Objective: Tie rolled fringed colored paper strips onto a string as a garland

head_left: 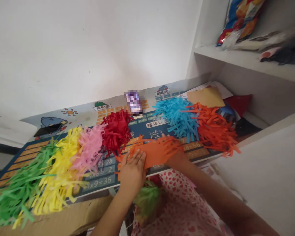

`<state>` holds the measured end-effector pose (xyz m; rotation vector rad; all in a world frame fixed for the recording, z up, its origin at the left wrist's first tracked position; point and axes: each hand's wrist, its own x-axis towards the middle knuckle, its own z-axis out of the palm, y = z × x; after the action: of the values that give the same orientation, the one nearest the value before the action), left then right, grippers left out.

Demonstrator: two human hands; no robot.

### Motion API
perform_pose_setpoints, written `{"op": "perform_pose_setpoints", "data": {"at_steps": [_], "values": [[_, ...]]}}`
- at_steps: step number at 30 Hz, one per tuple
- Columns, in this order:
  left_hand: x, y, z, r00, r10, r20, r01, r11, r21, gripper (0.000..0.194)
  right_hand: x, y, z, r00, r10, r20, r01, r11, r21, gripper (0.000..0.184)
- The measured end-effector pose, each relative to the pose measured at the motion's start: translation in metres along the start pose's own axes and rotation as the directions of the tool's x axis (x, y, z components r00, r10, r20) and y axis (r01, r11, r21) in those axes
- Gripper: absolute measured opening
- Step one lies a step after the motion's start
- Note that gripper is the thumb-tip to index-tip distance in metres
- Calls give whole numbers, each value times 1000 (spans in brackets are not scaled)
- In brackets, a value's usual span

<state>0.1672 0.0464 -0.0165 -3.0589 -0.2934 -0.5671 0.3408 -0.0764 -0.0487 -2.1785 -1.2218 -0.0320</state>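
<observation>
My left hand point(132, 171) lies on the near end of an orange fringed paper sheet point(152, 152), its fingers pressing on the paper. My right hand point(175, 157) holds the sheet's right side, with its fingers partly hidden behind the paper. Fringed paper bunches lie in a row on a printed learning mat point(149, 126): green point(22, 186), yellow point(59, 170), pink point(88, 147), red point(116, 131), blue point(177, 118) and orange point(212, 127). The orange sheet lies between the red and blue bunches.
A white wall point(88, 49) rises behind the mat, and a white shelf point(248, 59) with packets sits at upper right. A phone point(48, 129) lies at the mat's far left. Below the mat are a cardboard sheet point(51, 216) and a heart-patterned garment point(179, 203).
</observation>
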Motion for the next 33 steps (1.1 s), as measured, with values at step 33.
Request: {"op": "perform_pose_setpoints", "data": {"at_steps": [33], "values": [[-11, -11, 40, 945, -290, 148, 326, 835, -444, 21, -20, 46, -17, 961, -30, 275, -16, 986, 166, 26]]}}
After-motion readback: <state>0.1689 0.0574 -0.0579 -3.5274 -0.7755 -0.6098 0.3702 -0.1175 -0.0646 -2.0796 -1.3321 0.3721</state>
